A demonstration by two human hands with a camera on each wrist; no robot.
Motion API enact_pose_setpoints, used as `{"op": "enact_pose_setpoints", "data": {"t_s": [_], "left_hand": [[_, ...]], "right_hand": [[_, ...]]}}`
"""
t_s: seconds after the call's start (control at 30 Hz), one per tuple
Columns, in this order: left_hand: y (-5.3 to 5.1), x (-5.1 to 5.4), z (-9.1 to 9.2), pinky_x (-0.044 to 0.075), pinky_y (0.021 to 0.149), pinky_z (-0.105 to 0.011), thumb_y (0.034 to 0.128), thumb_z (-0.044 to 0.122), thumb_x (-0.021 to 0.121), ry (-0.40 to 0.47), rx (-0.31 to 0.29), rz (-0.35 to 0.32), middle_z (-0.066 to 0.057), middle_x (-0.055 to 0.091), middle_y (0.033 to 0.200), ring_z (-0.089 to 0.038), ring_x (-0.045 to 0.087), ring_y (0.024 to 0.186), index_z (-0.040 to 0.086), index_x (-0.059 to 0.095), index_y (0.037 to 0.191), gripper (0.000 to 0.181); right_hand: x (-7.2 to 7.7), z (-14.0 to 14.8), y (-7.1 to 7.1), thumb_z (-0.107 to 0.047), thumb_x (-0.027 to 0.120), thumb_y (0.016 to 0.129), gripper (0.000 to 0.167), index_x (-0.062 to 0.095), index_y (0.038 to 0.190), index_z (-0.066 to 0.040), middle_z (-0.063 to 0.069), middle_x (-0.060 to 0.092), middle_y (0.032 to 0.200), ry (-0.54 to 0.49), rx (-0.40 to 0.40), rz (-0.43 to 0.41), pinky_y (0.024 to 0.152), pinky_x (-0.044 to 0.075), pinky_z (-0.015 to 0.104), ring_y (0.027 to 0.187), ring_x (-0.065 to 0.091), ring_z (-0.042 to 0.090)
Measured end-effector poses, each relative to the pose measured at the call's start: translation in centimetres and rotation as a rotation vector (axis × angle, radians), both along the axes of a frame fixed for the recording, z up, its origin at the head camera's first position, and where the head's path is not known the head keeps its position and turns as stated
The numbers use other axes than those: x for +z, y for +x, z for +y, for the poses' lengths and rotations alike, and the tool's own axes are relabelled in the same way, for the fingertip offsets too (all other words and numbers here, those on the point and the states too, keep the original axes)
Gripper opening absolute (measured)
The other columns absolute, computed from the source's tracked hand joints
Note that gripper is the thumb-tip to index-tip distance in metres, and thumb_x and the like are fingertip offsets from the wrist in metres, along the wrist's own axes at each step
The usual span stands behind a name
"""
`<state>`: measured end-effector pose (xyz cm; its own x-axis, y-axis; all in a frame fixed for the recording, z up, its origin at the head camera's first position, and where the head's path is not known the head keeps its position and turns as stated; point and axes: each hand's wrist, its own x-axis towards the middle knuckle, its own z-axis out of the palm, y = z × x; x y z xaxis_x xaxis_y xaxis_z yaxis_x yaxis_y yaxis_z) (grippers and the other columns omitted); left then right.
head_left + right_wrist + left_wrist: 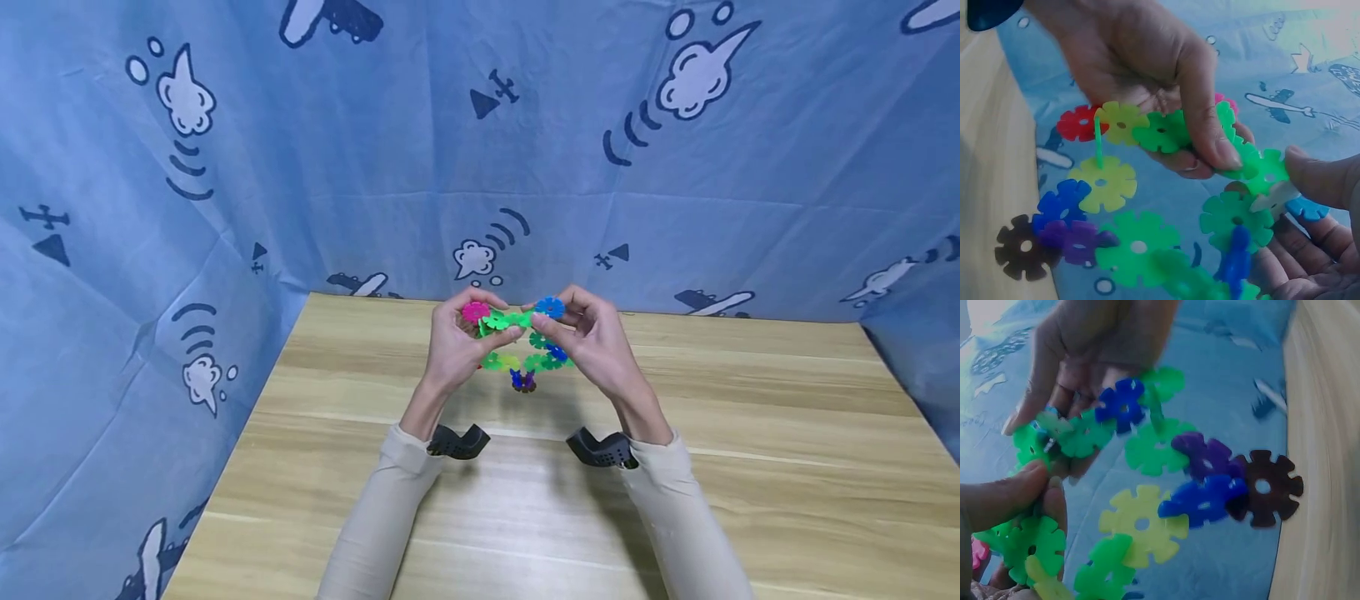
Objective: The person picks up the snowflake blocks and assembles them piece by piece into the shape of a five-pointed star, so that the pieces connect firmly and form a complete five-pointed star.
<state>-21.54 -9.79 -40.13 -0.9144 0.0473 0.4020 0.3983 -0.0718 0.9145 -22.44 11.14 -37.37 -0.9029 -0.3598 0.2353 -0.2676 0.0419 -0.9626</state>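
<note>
Above the table, both hands hold a linked loop of notched plastic snowflake discs [506, 321]. My left hand [453, 348] pinches green discs between thumb and fingers, beside a pink disc [475, 312]. Green discs are also pinched by my right hand [602, 343], near a light blue disc [550, 307]. The two thumbs come close together in the right wrist view, with a whitish disc [1274, 197] by the right fingers. Below the hands hangs the rest of the loop, with a yellow disc [1142, 524], a purple disc [1205, 456] and a dark brown disc [1266, 487]. Fingers hide some joints.
The wood-grain table [750, 500] lies under both forearms. A blue printed curtain [390, 167] stands behind its far edge and along the left side. Black wrist mounts [457, 442] jut inward from both wrists.
</note>
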Motion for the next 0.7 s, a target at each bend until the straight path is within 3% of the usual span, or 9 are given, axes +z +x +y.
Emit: {"op": "enact_pose_setpoints", "data": {"t_s": [0.1,0.2,0.3,0.4,0.57,0.7], "left_hand": [[0.1,0.2,0.1,0.055,0.064,-0.02,0.0771,-0.007,0.086,-0.015,-0.005,0.002,-0.007,0.069,0.101,-0.008,0.063,0.075,-0.002,0.069,0.108,0.035],[0.1,0.4,0.5,0.06,0.07,-0.023,0.0804,-0.005,0.085,-0.009,-0.049,-0.021,-0.015,0.071,0.103,-0.01,0.069,0.078,-0.001,0.069,0.112,0.035],[0.1,0.2,1.0,0.063,0.075,-0.027,0.0847,-0.001,0.083,0.006,-0.078,-0.101,-0.016,0.074,0.103,-0.012,0.074,0.082,0.0,0.068,0.114,0.033],[0.1,-0.1,1.4,0.064,0.077,-0.029,0.0874,0.002,0.082,0.039,-0.054,-0.197,-0.009,0.075,0.099,-0.012,0.076,0.08,0.0,0.068,0.112,0.028],[-0.1,-0.3,1.1,0.065,0.084,-0.03,0.0882,0.002,0.081,0.216,0.021,-0.335,-0.001,0.075,0.09,-0.012,0.076,0.079,0.004,0.068,0.107,0.023],[-0.4,-0.3,0.7,0.064,0.085,-0.028,0.0886,0.0,0.079,0.336,0.051,-0.381,-0.002,0.075,0.089,-0.012,0.076,0.081,0.008,0.067,0.103,0.02]], "right_hand": [[0.2,0.3,0.0,-0.014,0.071,0.1,0.014,0.061,0.097,-0.005,-0.003,0.071,0.092,0.034,0.006,-0.018,0.075,0.061,0.026,0.096,0.077,0.013],[0.4,0.8,-0.1,-0.02,0.07,0.101,0.018,0.061,0.101,-0.004,0.0,0.073,0.096,0.079,-0.012,-0.041,0.078,0.061,0.026,0.096,0.077,0.014],[0.6,1.4,-0.4,-0.03,0.068,0.103,0.028,0.064,0.114,-0.004,0.005,0.076,0.108,0.176,-0.04,-0.056,0.083,0.061,0.025,0.103,0.076,0.015],[0.6,1.8,-0.6,-0.04,0.063,0.105,0.042,0.064,0.131,-0.008,0.01,0.076,0.122,0.279,-0.072,-0.051,0.088,0.058,0.021,0.111,0.074,0.017],[0.5,2.1,-0.7,-0.045,0.059,0.105,0.048,0.063,0.14,-0.012,0.012,0.072,0.132,0.357,-0.077,-0.046,0.096,0.058,0.031,0.112,0.073,0.023],[0.5,2.1,-0.8,-0.044,0.064,0.103,0.046,0.064,0.137,-0.013,0.013,0.072,0.132,0.357,-0.052,-0.075,0.103,0.058,0.046,0.11,0.076,0.028]]}}
